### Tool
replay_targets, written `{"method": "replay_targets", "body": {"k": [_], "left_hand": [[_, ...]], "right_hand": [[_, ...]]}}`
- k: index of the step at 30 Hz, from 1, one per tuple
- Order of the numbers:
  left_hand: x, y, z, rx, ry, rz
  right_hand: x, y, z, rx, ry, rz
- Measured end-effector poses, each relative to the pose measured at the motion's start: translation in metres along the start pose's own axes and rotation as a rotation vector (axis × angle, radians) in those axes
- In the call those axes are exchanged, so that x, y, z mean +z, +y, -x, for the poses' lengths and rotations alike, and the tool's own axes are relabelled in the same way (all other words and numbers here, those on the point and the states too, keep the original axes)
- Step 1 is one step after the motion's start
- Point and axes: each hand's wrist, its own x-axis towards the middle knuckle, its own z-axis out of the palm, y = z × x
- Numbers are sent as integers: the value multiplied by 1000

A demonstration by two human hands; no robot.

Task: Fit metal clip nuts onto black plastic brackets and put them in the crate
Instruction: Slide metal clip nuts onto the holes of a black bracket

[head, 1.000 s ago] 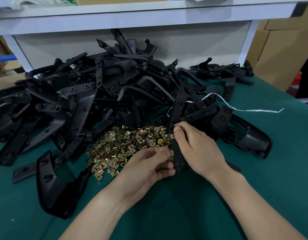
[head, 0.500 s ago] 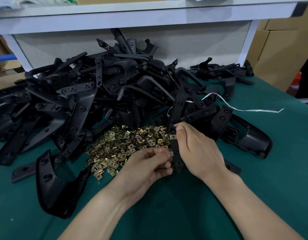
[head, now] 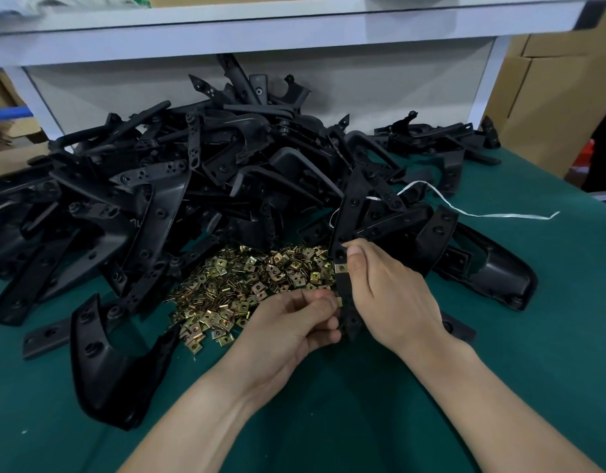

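A black bracket (head: 352, 323) was held upright over the table's (head: 499, 336) middle, clamped in the curled fingers of the right hand (head: 386, 298). A clip nut (head: 339, 303) was pinched against its edge by the left hand (head: 291, 322). Loose clip nuts (head: 247, 285) were heaped at ten o'clock.

Factory assembly station, small-parts workshop type: table (head: 520, 339) w/ green mat, big heap of black plastic brackets (head: 165, 199), loose pile of brass-colour clip nuts (head: 240, 285) in front, white shelf (head: 260, 27) over the back, brown cardboard boxes (head: 547, 104) stacked beyond the right edge.
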Motion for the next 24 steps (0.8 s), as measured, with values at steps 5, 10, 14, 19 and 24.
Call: {"method": "replay_targets", "body": {"k": [5,10,14,19,24], "left_hand": [[1,1,1,-7,-9,-7],[1,2,1,-12,-8,-4],[1,1,0,-7,0,-17],[1,0,0,-3,8,-39],[2,-3,-1,1,10,-57]], "right_hand": [[0,0,0,1,-1,-3],[0,-1,1,-3,-7,-7],[0,-1,0,-11,-8,-9],[-1,-2,1,-34,-5,9],[2,-2,1,-35,-11,12]]}}
